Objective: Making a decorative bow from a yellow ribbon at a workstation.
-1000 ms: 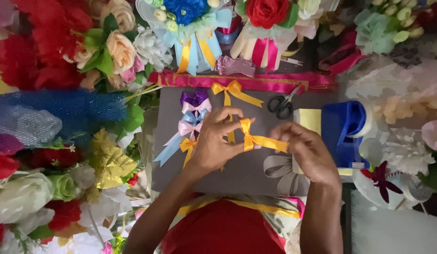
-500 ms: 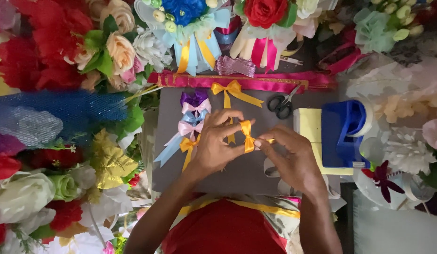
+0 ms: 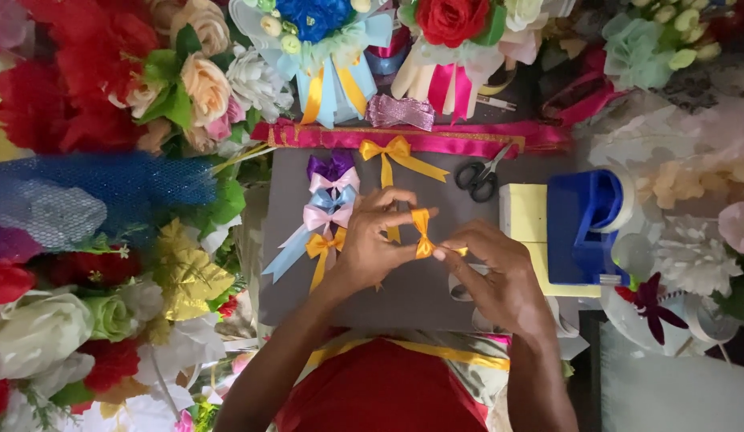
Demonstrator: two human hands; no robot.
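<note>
Left hand [image 3: 372,248] and right hand [image 3: 496,276] meet mid grey board [image 3: 404,300], both pinching the small orange ribbon bow [image 3: 422,234] held just above it. Finished bows [image 3: 328,204] lie close left, scissors [image 3: 478,178] upper right, blue tape dispenser [image 3: 584,228] at the right edge. Artificial flowers [image 3: 108,104] crowd the left and top; bare board shows only below the hands.

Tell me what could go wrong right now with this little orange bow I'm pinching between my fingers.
The orange bow is held only at its centre by the left hand and right hand, so a slack pinch could let the loops spring open. The finished bows lie right beside the left hand, so a sideways move might scatter them.
</note>
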